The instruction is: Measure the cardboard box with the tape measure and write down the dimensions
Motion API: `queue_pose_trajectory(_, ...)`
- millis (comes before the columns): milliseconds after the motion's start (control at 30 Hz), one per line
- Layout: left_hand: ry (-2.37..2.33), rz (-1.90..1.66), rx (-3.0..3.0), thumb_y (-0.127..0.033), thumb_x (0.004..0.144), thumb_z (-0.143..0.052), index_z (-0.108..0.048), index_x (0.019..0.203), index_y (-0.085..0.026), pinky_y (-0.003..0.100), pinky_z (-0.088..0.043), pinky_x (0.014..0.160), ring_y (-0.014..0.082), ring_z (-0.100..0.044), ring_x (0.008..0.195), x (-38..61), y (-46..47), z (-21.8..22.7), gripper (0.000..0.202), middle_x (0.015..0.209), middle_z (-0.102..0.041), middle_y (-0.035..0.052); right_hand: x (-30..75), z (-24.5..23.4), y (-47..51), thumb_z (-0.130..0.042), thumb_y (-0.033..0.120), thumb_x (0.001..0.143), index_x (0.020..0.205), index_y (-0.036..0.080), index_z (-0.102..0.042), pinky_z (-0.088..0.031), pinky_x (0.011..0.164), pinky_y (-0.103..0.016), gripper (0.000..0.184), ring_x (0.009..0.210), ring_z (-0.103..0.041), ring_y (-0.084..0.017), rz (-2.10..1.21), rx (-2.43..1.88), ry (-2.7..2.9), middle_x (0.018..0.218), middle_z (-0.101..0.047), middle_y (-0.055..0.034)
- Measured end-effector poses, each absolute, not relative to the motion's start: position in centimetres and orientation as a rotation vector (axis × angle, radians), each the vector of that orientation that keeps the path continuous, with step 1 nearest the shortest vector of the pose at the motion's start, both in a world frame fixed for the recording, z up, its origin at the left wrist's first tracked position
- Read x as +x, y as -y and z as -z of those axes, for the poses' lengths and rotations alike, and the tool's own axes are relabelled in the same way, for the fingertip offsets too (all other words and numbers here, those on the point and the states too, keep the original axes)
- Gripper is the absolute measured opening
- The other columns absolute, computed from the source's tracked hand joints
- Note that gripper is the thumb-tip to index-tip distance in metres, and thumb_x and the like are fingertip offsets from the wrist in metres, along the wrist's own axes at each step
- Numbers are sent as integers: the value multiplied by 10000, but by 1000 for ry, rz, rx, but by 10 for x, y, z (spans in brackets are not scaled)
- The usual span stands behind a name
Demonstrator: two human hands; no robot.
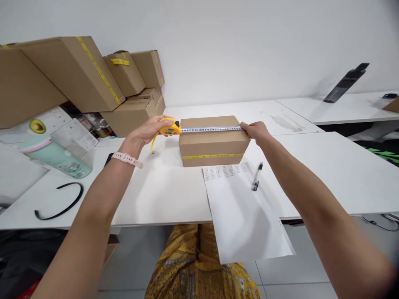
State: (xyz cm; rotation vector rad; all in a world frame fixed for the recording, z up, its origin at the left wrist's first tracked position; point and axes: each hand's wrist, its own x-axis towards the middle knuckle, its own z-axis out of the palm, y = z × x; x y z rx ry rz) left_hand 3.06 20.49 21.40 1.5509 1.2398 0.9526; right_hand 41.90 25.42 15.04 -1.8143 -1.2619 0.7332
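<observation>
The brown cardboard box [213, 141], banded with yellow tape, sits on the white table [327, 166], with a metal measuring tape blade [212, 129] stretched across its top. The left hand [149, 129] grips the yellow tape-measure case [169, 128] at the box's left edge. The right hand [256, 131] pinches the blade's end at the right edge. Just in front lie a printed white sheet [243, 211] and a black pen [257, 177].

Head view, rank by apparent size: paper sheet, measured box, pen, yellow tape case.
1. paper sheet (nearest the camera)
2. box
3. pen and yellow tape case: too close to rank; left hand partly covers it
</observation>
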Motion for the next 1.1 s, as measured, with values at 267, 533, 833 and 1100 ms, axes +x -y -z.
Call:
queue_pose_trajectory(267,-897,-518,1251,-436,694,-827,-663,1103,-226,405,-608,745,205,-680,788,116,-70,-169,488,1076,-698,89,396,-179,-267,-609,454,945,708,180,-658,-421,733,-289,365,737,-493,-143,-763,-1380,1526,756,-600,-31)
queue_pose_trajectory(533,-708,-968,954,-585,696,-812,-608,822,-204,389,-619,756,153,-580,753,200,-65,-151,450,897,-574,51,342,-181,-309,-553,459,954,777,168,-679,-394,690,-311,363,648,-449,-133,-731,-1463,1726,702,-574,-24)
queue_pose_trajectory(833,-772,-1009,942,-551,746,-773,-570,811,-176,347,-617,744,114,-513,730,219,-82,-158,431,849,-506,17,339,-156,-345,-625,453,864,714,222,-621,-406,688,-324,275,715,-523,-187,-610,-1591,1772,675,-589,-12)
queue_pose_trajectory(1100,-825,-1026,848,-504,749,-800,-536,914,-192,359,-634,688,127,-540,765,228,-78,-152,440,905,-512,16,345,-158,-328,-629,513,861,794,277,-563,-406,637,-364,254,700,-458,-206,-569,-1616,1796,687,-467,-14)
